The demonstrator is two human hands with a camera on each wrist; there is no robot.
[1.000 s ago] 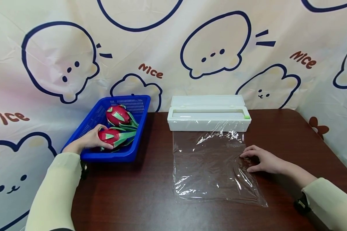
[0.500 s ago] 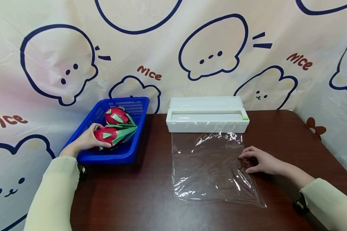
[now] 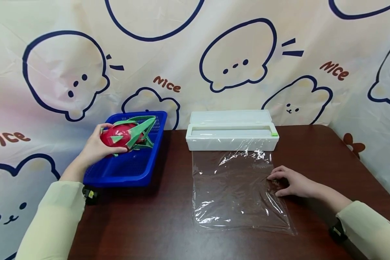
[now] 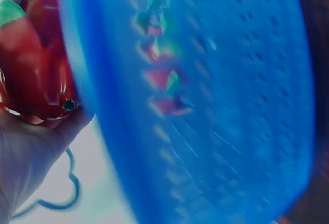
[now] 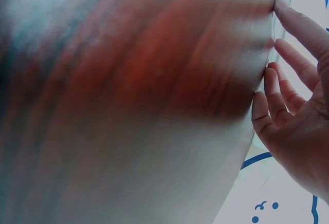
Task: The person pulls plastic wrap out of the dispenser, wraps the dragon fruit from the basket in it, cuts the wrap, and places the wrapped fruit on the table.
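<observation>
My left hand [image 3: 95, 146] grips a red dragon fruit [image 3: 120, 135] with long green leaf tips, raised over the blue basket [image 3: 143, 180]. Its thumb runs along the near side of the fruit. A second dragon fruit is mostly hidden behind it; red and green patches of fruit [image 4: 164, 80] show through the basket slots in the left wrist view. At the right, my right hand [image 3: 297, 183] rests its fingertips on the right edge of a clear sheet of cling film [image 3: 230, 191], which is wrinkled there. The film runs out of a white dispenser box [image 3: 232, 143].
The dispenser's lid [image 3: 230, 116] stands raised at the back, with a small green piece [image 3: 274, 134] at its right end. Everything sits on a dark brown table [image 3: 149, 224]. A cartoon-printed cloth [image 3: 188, 54] hangs close behind and along the sides.
The left hand has lifted the nearer dragon fruit up from the basket floor, its leaf tips now pointing up and right. The right hand stays on the film. The head view has shifted slightly.
</observation>
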